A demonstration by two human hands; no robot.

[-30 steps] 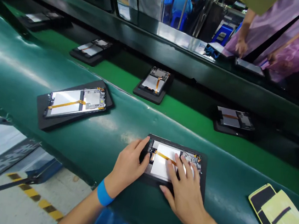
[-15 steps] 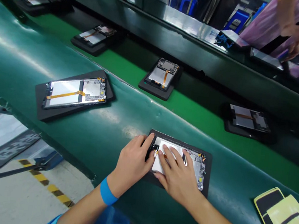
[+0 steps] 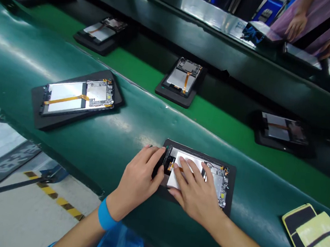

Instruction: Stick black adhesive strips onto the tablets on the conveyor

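Observation:
An opened tablet (image 3: 190,158) lies on a black foam pad (image 3: 229,185), its white battery and circuit board (image 3: 220,184) facing up. My right hand (image 3: 197,190) rests across the battery with its fingers spread, holding nothing. At the tablet's left end, my left hand (image 3: 142,174) is curled round a black piece (image 3: 157,166), mostly hidden by the fingers, so I cannot tell its kind. A blue band (image 3: 106,215) circles my left wrist. Orange ribbon cable (image 3: 171,166) shows at the tablet end beside the left fingers.
Another opened tablet (image 3: 67,97) sits on its pad to the left. Several more, including one tablet (image 3: 183,78), are on the green conveyor (image 3: 146,74) beyond the ledge. A yellow-and-black pouch (image 3: 315,237) lies at right. Across the line are a co-worker's hands (image 3: 297,25).
My left hand has shifted left and slightly down with the black piece, uncovering the tablet's end. My right hand stays on the battery. The co-worker's hands have moved apart.

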